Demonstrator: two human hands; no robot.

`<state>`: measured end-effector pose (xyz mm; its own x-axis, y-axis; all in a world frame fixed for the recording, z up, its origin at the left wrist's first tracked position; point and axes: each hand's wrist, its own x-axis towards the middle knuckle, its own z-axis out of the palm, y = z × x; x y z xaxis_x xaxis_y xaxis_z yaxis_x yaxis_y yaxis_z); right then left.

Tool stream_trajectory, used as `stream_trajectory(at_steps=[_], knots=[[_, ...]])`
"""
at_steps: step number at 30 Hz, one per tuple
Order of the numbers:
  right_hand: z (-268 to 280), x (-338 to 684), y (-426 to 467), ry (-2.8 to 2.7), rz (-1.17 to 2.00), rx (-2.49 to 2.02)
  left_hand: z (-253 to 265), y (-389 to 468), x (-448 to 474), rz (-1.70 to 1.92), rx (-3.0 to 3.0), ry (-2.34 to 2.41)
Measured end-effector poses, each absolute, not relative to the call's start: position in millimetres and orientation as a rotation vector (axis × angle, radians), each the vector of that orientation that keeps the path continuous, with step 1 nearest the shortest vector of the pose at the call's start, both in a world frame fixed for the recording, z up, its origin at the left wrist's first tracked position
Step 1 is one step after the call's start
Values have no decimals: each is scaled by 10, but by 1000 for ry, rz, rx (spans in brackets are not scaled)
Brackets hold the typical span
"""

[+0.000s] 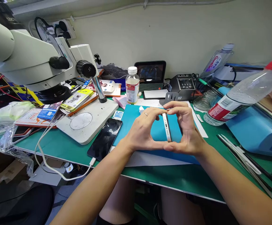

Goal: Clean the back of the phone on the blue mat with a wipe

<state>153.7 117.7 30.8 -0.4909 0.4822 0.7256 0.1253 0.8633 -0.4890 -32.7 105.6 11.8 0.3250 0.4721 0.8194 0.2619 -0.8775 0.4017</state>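
A phone with a pale metal edge stands on its side between my hands, its port end facing me. My left hand pinches it from the left, fingertips at the upper edge and thumb at the lower one. From the right, my right hand grips the same two edges with fingers and thumb. Both hands are above a blue mat, and most of the phone's faces are turned out of sight. Left of the mat lies a dark phone with a white cable at its lower end.
A microscope stands at left on its white base. Behind the mat are a small bottle, a screen and a black control box. At right are a large bottle, a blue machine and tweezers.
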Motion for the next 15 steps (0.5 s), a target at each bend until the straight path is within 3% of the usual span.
stream_trajectory(at_steps=[15], knots=[[303, 1536, 1173, -2005, 474, -459, 122, 1046, -328, 1542, 2383, 706]])
